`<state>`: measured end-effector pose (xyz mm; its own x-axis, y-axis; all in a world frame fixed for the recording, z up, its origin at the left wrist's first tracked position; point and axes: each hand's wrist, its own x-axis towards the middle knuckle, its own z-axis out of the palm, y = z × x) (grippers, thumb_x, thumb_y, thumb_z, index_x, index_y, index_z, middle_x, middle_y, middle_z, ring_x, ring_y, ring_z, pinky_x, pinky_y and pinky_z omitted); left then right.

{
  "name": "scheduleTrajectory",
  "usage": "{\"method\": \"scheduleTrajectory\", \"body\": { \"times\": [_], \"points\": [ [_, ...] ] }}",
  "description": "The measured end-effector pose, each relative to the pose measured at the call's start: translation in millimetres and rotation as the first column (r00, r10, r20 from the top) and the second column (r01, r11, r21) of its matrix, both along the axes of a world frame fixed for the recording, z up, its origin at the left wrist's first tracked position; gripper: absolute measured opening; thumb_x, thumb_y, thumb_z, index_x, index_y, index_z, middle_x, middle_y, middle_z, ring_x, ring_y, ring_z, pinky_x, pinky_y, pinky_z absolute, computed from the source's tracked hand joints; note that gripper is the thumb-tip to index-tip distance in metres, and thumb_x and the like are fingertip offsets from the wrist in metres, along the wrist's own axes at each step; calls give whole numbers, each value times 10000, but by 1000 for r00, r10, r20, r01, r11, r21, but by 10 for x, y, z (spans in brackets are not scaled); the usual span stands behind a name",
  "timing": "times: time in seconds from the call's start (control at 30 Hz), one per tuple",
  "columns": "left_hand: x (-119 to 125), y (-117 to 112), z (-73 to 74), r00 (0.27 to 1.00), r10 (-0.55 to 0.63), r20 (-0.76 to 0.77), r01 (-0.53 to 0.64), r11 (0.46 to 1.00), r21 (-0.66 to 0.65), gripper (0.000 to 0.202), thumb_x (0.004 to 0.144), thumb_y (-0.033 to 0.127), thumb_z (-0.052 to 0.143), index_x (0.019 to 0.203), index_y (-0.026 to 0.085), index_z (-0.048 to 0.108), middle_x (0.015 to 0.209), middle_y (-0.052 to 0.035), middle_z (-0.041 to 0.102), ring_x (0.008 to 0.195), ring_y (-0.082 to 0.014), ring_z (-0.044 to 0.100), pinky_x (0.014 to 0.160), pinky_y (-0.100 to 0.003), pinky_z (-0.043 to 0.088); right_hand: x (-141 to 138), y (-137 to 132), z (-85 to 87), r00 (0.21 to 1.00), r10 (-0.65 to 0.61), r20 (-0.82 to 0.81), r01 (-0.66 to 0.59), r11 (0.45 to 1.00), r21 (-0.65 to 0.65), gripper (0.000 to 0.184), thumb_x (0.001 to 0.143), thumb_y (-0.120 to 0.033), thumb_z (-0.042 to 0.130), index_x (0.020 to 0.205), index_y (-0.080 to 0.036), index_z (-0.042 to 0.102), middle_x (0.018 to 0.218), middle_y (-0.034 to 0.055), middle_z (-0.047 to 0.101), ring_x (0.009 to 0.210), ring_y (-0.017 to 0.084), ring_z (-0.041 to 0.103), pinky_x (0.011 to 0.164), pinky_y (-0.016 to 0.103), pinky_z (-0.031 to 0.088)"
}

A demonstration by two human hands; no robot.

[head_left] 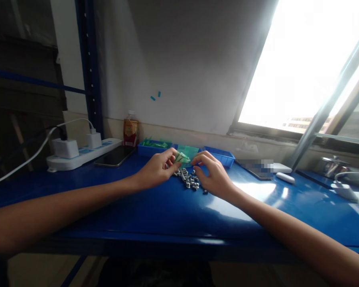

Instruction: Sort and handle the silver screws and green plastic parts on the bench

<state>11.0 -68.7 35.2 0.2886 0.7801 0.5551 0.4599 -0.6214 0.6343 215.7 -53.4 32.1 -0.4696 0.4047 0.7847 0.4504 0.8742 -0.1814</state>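
Note:
My left hand (159, 166) is closed on a small translucent green plastic bag (184, 158), pinched between thumb and fingers above the table. Something small and pale shows through the green film; its kind is unclear. To the right of the bag is my right hand (212, 171), its fingers curved and the thumb slightly apart from the index finger, with nothing visible between them. Below both hands lies a loose pile of small grey metal fittings (187, 179) on the blue table (155, 215).
Behind my hands stand a blue bin (146, 150) with green pieces and another blue bin (224, 156). At left are a power strip (77, 157), a phone (115, 156) and a bottle (131, 129). A second phone (257, 170) and a white case (285, 178) lie at right.

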Motion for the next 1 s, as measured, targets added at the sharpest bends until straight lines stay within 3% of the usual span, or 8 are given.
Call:
{"method": "scheduleTrajectory", "body": {
  "times": [0.37,0.5,0.6,0.67,0.73,0.83,0.9,1.0],
  "points": [
    [-125,143,-60,975,180,-128,-159,974,162,229,851,424,532,908,203,551,659,24,555,561,-124,535,514,-218,363,10,-11,-5,984,-175,-29,177,981,77,152,847,-127,443,840,-215,566,845,52,611,808,203,565,727,333,445],
    [-142,163,-101,959,226,-173,-182,954,240,266,865,452,511,961,207,554,712,9,580,620,-138,564,570,-228,400,-9,27,-52,990,-137,-28,136,990,-25,168,815,-126,448,817,-218,589,838,37,616,789,183,572,702,306,444],
    [-150,143,-120,950,216,-225,-133,934,333,257,898,417,466,1019,214,566,825,-13,620,671,-133,568,631,-234,424,-33,46,-64,990,-126,-57,109,964,-244,160,734,-100,472,690,-194,594,780,24,614,712,163,564,656,288,442],
    [-156,125,-121,946,182,-270,-68,921,383,228,917,357,435,1039,228,578,921,-22,631,731,-131,577,677,-233,435,-44,32,-35,991,-77,-112,14,879,-477,134,691,-107,495,657,-177,604,734,20,619,665,154,562,623,277,444],
    [-165,117,-118,939,161,-303,-20,908,419,217,917,286,421,1043,239,592,994,-28,619,822,-138,584,741,-238,444,-44,-1,19,978,49,-204,-176,724,-667,136,682,-140,526,745,-163,644,752,26,644,691,158,584,641,275,457],
    [-185,133,-124,931,174,-320,-11,891,453,253,897,208,412,1055,245,607,1040,-38,587,912,-149,574,815,-250,448,-35,-42,89,925,220,-310,-380,544,-748,195,728,-237,569,876,-144,656,819,45,660,755,165,595,678,273,462],
    [-194,148,-135,924,186,-335,-11,888,460,282,888,183,402,1060,248,615,1064,-44,564,927,-149,565,828,-253,453,-33,-34,92,934,212,-287,-357,568,-742,234,780,-341,582,867,-135,650,764,38,638,694,149,571,625,257,449],
    [-179,143,-145,915,167,-367,23,887,462,291,881,181,406,1075,243,613,1100,-56,532,958,-160,545,861,-276,457,-33,30,38,978,106,-179,-200,717,-668,312,850,-428,524,818,-139,639,643,6,576,589,124,511,541,238,415]
  ]
}}
